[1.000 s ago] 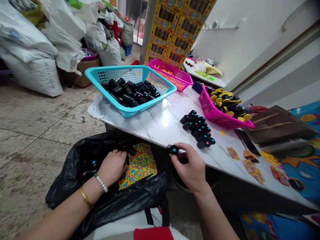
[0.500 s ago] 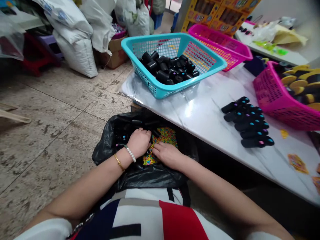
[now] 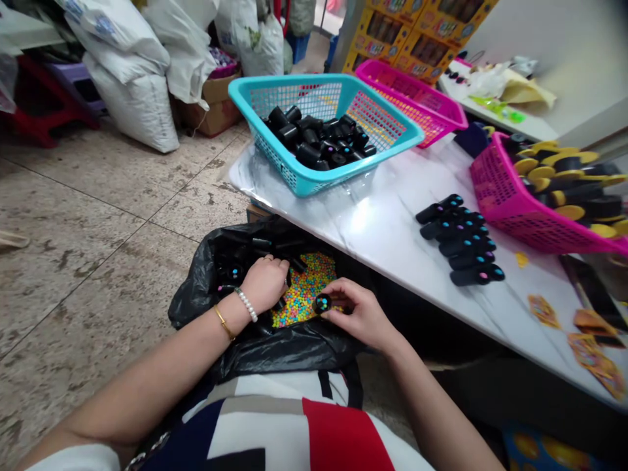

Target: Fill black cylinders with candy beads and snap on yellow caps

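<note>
A bag [image 3: 189, 297] of black plastic lies open in front of my lap. It holds several black tubes [image 3: 235, 271] at the left and a heap of small coloured beads [image 3: 304, 288] at the right. My right hand [image 3: 360, 314] grips a black cup-like tube [image 3: 322, 303], its open mouth toward me with coloured beads inside. My left hand [image 3: 266, 282], wearing a pearl bracelet, is curled at the edge of the beads. At its fingertips shows the dark end of a black tube [image 3: 288, 280], mostly hidden by the hand.
On the marble-patterned table [image 3: 383, 229] stands a turquoise basket [image 3: 314, 180] of black tubes. Rows of bead-filled black tubes [image 3: 466, 245] lie right of it. Pink baskets [image 3: 510, 203] [image 3: 436, 111] stand farther right and behind. White sacks [image 3: 142, 104] sit on the floor.
My right hand has come up from the beads and moved right, now showing a black tube with beads in it. My left hand stays nearly in place. The view has shifted slightly.
</note>
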Demonstrator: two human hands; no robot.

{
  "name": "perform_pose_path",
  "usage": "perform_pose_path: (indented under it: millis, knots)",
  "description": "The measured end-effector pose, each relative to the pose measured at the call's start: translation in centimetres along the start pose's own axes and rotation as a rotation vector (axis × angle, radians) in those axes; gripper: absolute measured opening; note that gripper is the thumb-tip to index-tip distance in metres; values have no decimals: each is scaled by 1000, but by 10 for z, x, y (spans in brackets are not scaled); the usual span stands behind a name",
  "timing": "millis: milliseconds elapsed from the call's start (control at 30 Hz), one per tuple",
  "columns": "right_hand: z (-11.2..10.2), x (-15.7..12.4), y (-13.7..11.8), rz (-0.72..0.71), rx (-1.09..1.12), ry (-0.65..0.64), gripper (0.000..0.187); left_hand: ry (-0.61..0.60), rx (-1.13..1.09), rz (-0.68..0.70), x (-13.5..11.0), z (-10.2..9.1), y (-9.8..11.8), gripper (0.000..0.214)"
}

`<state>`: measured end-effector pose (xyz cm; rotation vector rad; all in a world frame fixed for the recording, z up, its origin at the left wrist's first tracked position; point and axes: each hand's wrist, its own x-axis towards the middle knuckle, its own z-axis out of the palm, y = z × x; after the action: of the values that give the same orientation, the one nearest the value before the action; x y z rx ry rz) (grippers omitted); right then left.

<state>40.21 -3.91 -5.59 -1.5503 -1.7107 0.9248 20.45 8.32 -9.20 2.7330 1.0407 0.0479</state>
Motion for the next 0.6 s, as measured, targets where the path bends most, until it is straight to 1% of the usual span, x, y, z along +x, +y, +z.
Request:
perform_pose_path:
  millis: [67,100,167,267,300,333,400,467,533,567,600]
  knots:
    - [-4,-9,-7,6,27,105,26,2,-2,0,0,-1,1,23]
    - [-8,-14,-10,-5,10,196,29,3,-6,-3,-1,-2,2,24]
    - [-19,-22,-16,-26,-95,440,32,7,-19,-5,-2,-2,3,27]
    - [-46,-28,-16,10,-399,826,29,19,-50,19,-3,-1,3,28]
    - [-56,-28,-14,42,-526,923,26,19,-61,29,-3,0,2,27]
    - [-66,-27,-11,78,-649,991,23,18,-70,38,-3,0,2,26]
    - [-83,-24,-3,149,-849,1041,21,12,-82,53,-3,2,2,25]
    - [-92,-22,4,203,-944,1041,30,13,-94,57,-2,4,2,24]
    - [-91,-23,8,203,-956,1067,39,22,-110,52,-2,4,2,25]
    - [-88,-24,9,172,-943,1072,39,29,-121,49,-2,4,3,25]
    - [-84,-25,8,130,-926,1055,35,38,-136,48,-2,4,3,25]
